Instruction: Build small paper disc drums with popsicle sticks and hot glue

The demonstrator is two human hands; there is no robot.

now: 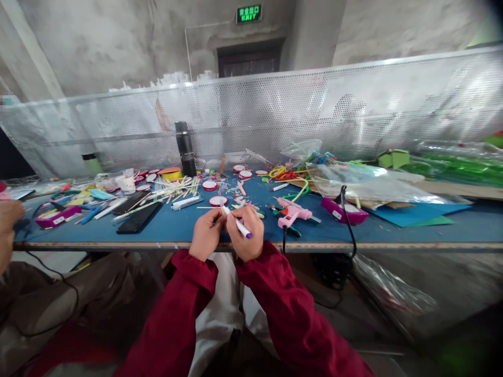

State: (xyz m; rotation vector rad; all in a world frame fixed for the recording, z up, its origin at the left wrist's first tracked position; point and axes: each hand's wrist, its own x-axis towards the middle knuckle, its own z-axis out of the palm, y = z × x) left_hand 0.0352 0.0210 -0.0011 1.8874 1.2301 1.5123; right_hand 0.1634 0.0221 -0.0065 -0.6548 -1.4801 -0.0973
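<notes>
My right hand (248, 230) grips a white marker (242, 229) with a purple end, slanted with its other end toward my left hand. My left hand (206, 234) is closed in a pinch right beside it, at the table's front edge; what its fingers hold, if anything, is hidden. Just beyond both hands lies a round red-rimmed lid (218, 201) with a white inside. A thin pale stick (205, 208) shows behind my left fingers. To the right of my right hand lies a pink glue gun (293, 213).
Left are phones (139, 217), loose sticks (181, 187) and a purple device (58, 216). A black bottle (185, 149) stands behind. Right are another purple device (346, 212) with a black cable, plastic bags and coloured sheets (416, 213). Another person's hand (8, 225) shows at far left.
</notes>
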